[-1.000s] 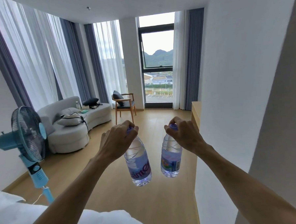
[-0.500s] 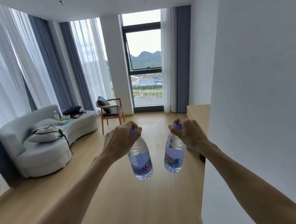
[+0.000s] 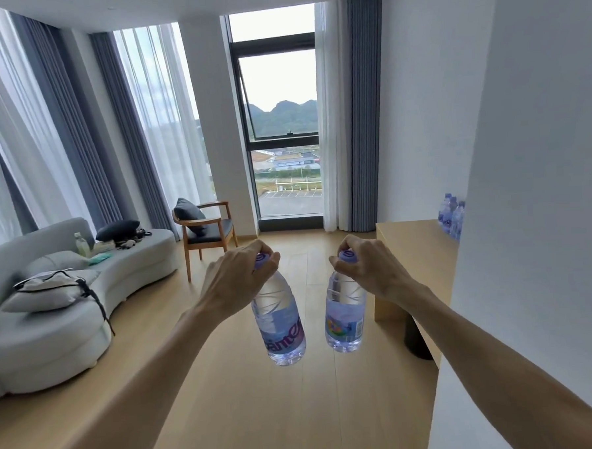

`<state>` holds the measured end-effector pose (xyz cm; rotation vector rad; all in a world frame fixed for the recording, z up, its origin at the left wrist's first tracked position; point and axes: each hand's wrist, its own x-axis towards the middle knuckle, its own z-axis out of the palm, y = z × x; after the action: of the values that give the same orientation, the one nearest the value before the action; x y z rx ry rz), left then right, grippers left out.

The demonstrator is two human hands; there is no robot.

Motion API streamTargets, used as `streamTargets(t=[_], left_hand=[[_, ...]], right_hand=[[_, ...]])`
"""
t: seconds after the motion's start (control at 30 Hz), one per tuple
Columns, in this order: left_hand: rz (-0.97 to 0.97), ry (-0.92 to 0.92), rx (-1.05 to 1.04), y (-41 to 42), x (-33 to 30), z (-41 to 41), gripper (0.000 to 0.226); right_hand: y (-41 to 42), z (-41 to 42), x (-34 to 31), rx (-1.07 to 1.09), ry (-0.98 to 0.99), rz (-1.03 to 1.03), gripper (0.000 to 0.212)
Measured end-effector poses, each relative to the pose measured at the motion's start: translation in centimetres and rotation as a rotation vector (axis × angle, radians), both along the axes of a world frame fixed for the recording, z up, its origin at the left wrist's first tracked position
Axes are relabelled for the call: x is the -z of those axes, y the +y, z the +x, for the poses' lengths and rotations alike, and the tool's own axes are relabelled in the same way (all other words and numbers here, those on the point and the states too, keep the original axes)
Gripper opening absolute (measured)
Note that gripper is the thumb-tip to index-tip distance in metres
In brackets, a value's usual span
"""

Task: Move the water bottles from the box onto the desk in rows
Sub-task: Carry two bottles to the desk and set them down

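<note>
Two clear water bottles with purple caps and purple labels hang in the air in front of me. My left hand [image 3: 237,284] grips the left bottle [image 3: 281,323] by its cap. My right hand [image 3: 367,270] holds the right bottle [image 3: 344,318] the same way. A light wooden desk [image 3: 412,242] juts out from behind the white wall at the right. Several more bottles [image 3: 452,216] stand on its far part, half hidden by the wall corner. The box is not in view.
A white wall [image 3: 527,212] fills the right side and hides most of the desk. A grey sofa [image 3: 69,305] with cushions and a bag runs along the left. A wooden armchair [image 3: 207,229] stands by the window. Wooden floor [image 3: 263,415] stretches ahead.
The view has swung right and moved forward: the fan has left the frame, the desk and the bottles on it have come into sight. Both hands still carry their bottles.
</note>
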<state>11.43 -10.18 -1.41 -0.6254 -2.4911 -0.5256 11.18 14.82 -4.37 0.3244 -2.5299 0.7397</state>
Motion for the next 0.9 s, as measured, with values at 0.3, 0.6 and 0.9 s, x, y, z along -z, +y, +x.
streamTargets(t=[0.3,0.6,0.9], left_hand=[[0.040,-0.016,-0.007,5.7,-0.3,-15.2,0.030],[0.096,-0.012,0.107,10.9,2.0,-30.8,0.037],[0.117,0.005,0.240,17.8,2.4,-48.6,0.044]], right_hand=[[6.3,-15.6,-0.3,0.007,0.004,-0.041,0.021],[11.7,-27.8,1.0,0.101,0.000,-0.062,0.023],[17.9,-41.5,0.6,0.195,-0.035,-0.051,0.023]])
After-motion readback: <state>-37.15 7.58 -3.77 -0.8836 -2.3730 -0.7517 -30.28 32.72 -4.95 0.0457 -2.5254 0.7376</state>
